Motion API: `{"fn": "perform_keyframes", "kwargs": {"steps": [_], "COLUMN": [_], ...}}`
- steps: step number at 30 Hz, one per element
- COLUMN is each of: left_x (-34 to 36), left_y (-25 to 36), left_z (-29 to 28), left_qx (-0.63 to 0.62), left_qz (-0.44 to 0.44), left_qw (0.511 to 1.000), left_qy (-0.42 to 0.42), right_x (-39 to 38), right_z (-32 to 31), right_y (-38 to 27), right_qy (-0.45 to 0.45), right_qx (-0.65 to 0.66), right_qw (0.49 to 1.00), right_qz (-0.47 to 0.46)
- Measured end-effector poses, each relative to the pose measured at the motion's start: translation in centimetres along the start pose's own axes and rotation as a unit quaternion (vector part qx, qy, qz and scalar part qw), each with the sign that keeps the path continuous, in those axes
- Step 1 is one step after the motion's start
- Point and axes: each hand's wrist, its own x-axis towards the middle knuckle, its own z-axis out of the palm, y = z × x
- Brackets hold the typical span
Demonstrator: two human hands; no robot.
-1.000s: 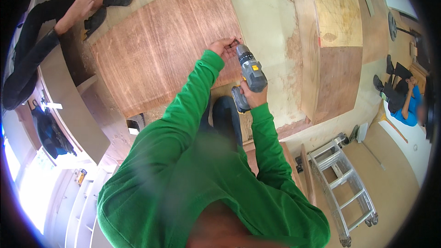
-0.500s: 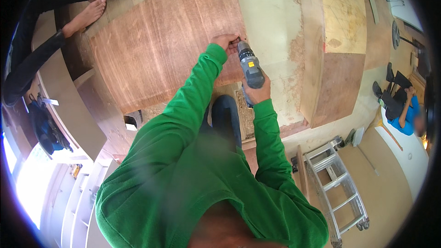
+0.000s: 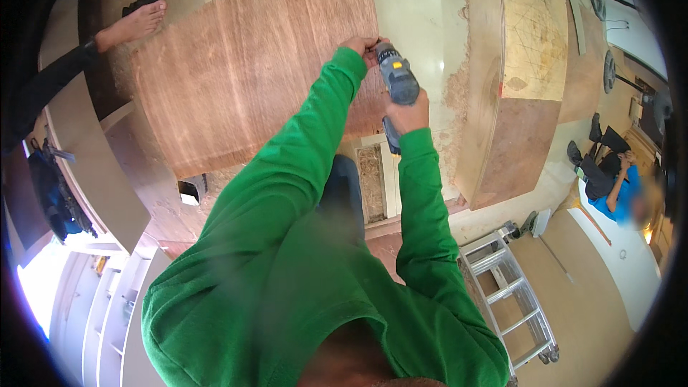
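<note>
My right hand point(image 3: 410, 112) is wrapped round the grip of a grey and black cordless drill point(image 3: 399, 80) with a yellow patch on its body. The drill's nose points away from me, over the right edge of a reddish-brown plywood panel point(image 3: 258, 79). My left hand point(image 3: 362, 50) has its fingers pinched together by the drill's chuck at that edge. Whatever lies between those fingertips is too small and covered to make out. Small dark holes or screw heads show near the panel's far right corner.
A tall wooden box point(image 3: 494, 136) stands to the right, past a dusty pale floor strip. An aluminium ladder point(image 3: 512, 301) lies at lower right. Another person's bare foot point(image 3: 136, 23) rests beside the panel's far left. A person in blue point(image 3: 613, 193) sits at far right.
Both hands and the drill have moved a little farther from me along the panel's right edge. At far left, more of the other person's second shoe shows.
</note>
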Motion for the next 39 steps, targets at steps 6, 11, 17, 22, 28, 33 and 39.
{"fn": "perform_keyframes", "kwargs": {"steps": [6,11,17,22,28,33,39], "left_x": [0.8,1.5,4.7,6.6,5.8,4.5,4.8], "left_y": [1.6,2.0,1.0,0.8,0.8,1.1,1.0], "left_z": [1.8,2.1,0.6,-0.8,-1.1,-1.4,-0.3], "left_qx": [0.008,0.003,0.018,0.006,-0.013,0.007,0.039], "left_qz": [0.005,0.007,-0.005,-0.033,-0.024,-0.033,-0.028], "left_qw": [0.998,0.997,0.994,0.997,0.998,0.999,0.995], "left_qy": [0.057,0.081,0.108,0.070,0.054,0.042,0.086], "right_x": [3.1,5.1,5.9,6.2,6.3,6.5,6.7], "right_z": [0.5,1.0,1.5,0.7,0.5,0.5,0.8], "right_y": [-0.9,0.2,0.8,-0.9,-2.9,-2.0,0.0], "right_qy": [0.005,-0.026,-0.009,-0.048,-0.065,-0.059,-0.046], "right_qx": [-0.025,-0.006,-0.020,-0.043,-0.083,-0.082,-0.036], "right_qw": [1.000,0.998,0.996,0.994,0.990,0.989,0.993], "right_qz": [-0.005,0.063,0.084,0.091,0.092,0.110,0.100]}}
